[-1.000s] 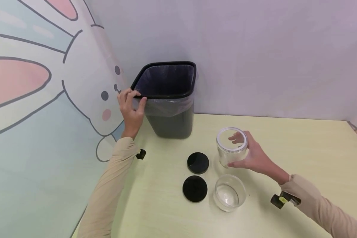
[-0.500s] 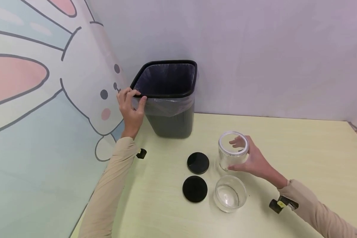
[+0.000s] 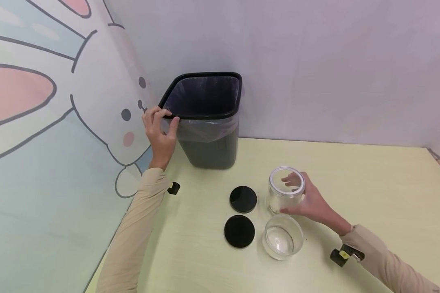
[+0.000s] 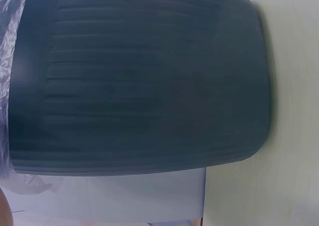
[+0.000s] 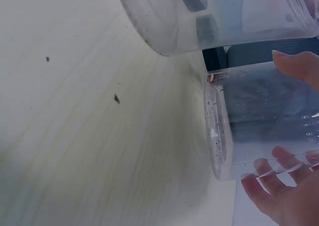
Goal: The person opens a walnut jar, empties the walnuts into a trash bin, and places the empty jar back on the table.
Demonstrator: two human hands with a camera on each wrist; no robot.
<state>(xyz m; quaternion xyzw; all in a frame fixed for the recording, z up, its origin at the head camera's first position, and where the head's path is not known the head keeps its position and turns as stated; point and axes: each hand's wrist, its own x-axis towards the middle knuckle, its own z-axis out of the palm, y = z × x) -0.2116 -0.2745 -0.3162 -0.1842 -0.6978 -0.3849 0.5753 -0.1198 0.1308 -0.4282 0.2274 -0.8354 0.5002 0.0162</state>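
In the head view my left hand (image 3: 160,137) grips the front left corner of the grey trash bin (image 3: 214,148), fingers over its black rim and thumb outside. Its ribbed side (image 4: 139,81) fills most of the left wrist view. My right hand (image 3: 309,203) holds a clear jar (image 3: 276,199) from the right, thumb in front and fingers behind. The jar is upright and lidless, its base close over the table; specks cling near its base in the right wrist view. Just in front stands a second clear, open container (image 3: 283,238), wide and round. Two black round lids (image 3: 243,199) lie left of them.
A clear plastic liner (image 3: 209,130) folds over the bin's rim. The pale yellow table (image 3: 366,175) meets a plain wall (image 3: 326,81) behind and a rabbit-printed wall (image 3: 95,93) on the left. Small dark specks (image 5: 116,99) lie on the tabletop.
My right hand has lowered the jar and brought it slightly toward me, closer to the second container. My left hand keeps its grip on the bin.
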